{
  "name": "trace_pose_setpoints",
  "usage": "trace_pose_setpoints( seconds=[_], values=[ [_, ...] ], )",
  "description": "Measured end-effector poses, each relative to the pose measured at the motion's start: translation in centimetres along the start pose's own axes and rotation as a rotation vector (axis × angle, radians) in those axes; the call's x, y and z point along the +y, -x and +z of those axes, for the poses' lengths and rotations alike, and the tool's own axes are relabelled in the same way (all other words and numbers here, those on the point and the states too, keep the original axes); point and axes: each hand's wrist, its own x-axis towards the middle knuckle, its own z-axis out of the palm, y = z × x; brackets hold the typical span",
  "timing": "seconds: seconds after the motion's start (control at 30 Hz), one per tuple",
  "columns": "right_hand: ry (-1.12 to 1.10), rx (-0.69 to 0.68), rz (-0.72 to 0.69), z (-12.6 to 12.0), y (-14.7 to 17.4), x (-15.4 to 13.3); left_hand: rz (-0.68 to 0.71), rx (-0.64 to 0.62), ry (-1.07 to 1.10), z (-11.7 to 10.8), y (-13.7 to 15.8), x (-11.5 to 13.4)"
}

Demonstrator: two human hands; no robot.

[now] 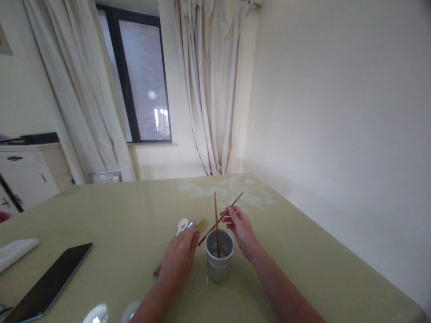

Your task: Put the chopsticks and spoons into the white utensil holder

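A grey-white utensil holder [219,269] with holes in its bottom stands on the table, and one brown chopstick [216,220] leans upright inside it. My right hand [240,226], just right of the holder, pinches another chopstick [236,199], which slants down behind the rim to the left. To the left of the holder, my left hand [180,253] lies palm down with its fingers curled over several chopsticks [202,224]. Beside its fingertips are a white spoon [182,224] and a metal spoon [191,224]. The hand hides the middle of this pile and most of its own fingers.
A dark tablet-like slab [50,282] lies on the table [128,224] at the left, near a folded white thing [16,252]. Two shiny round objects, one of them [97,314], show at the bottom edge. A wall [336,112] runs along the table's right side.
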Motion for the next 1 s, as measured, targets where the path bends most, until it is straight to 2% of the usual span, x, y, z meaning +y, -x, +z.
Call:
trace_pose_setpoints(
  seconds=[0.1, 0.2, 0.3, 0.47, 0.6, 0.7, 0.8, 0.93, 1.0],
  values=[
    [-0.123, 0.265, -0.216, -2.0, -1.0, -2.2, -0.046, -0.072, -0.162, -0.6, -0.1, -0.8],
    [-0.215, 0.344, -0.327, -3.5, -1.3, -4.1, -0.092, -0.181, -0.316, -1.2, -0.1, -0.9],
    [-0.178, 0.260, -0.345, -3.1, -0.8, -4.9, -0.121, -0.235, -0.389, -1.4, -0.2, -0.4],
    [0.178, 0.022, -0.294, -0.3, 0.9, -3.7, -0.126, -0.279, -0.405, -1.7, -0.1, 0.0],
    [0.391, -0.026, -0.233, 0.6, 1.2, -2.2, -0.113, -0.247, -0.441, -1.9, 0.4, -0.2],
    [0.398, -0.009, -0.190, 0.3, 0.9, -1.2, -0.096, -0.188, -0.421, -1.7, 0.5, -0.3],
    [0.381, -0.027, -0.096, 0.2, 0.7, 0.1, -0.116, -0.104, -0.288, -1.2, 0.0, -0.2],
    [0.283, -0.210, 0.137, 0.5, 1.1, 1.4, -0.099, -0.066, -0.040, -0.4, -0.4, 0.5],
    [0.191, -0.290, 0.203, 0.9, 1.3, 1.8, -0.065, -0.054, 0.019, -0.1, -0.3, 1.0]
  ],
)
